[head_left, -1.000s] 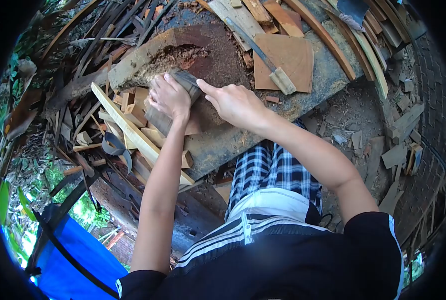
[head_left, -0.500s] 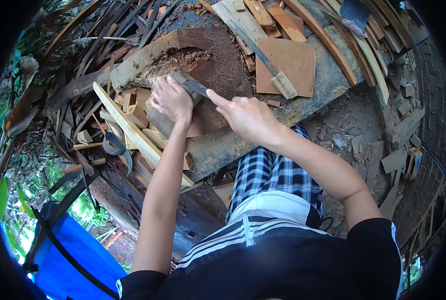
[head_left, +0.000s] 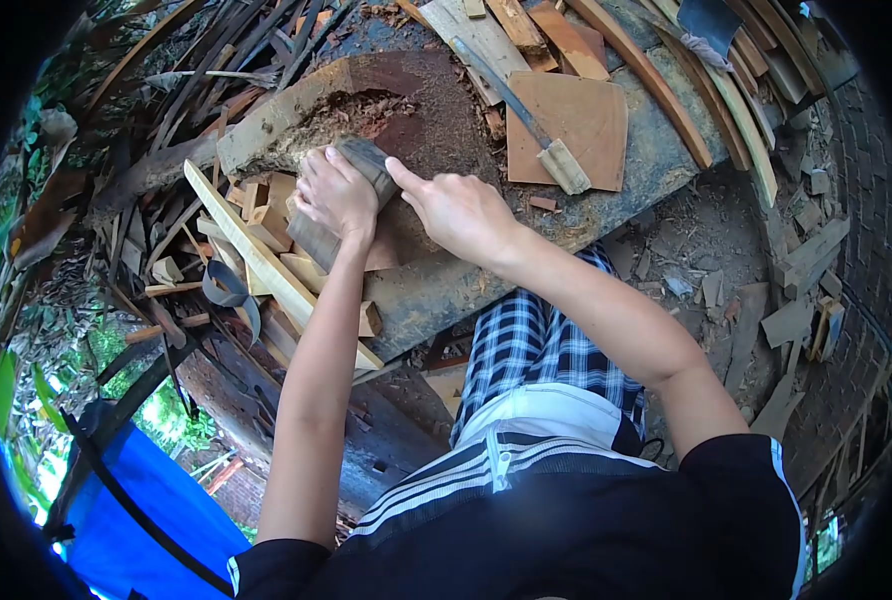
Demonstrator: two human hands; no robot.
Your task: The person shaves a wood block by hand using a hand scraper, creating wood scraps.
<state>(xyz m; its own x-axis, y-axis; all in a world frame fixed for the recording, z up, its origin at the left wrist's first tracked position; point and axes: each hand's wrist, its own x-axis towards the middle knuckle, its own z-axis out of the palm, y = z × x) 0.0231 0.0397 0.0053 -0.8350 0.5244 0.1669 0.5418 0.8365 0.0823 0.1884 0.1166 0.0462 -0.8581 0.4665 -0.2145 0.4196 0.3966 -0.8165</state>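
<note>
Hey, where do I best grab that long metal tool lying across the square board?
By its pale wooden handle, I'd say, coming from the near side with your right hand. The handle lies on the square board with its end toward you, thicker than the narrow metal blade, which points away to the upper left.

Under my left hand (head_left: 336,195) the block (head_left: 316,240) is matt, streaky-grained wood; at eleven o'clock the wooden slab (head_left: 291,118) looks rough and crumbly. Around one o'clock I see smooth wooden board (head_left: 596,115), dull metal blade (head_left: 506,92), matt wooden handle (head_left: 565,168).
</note>
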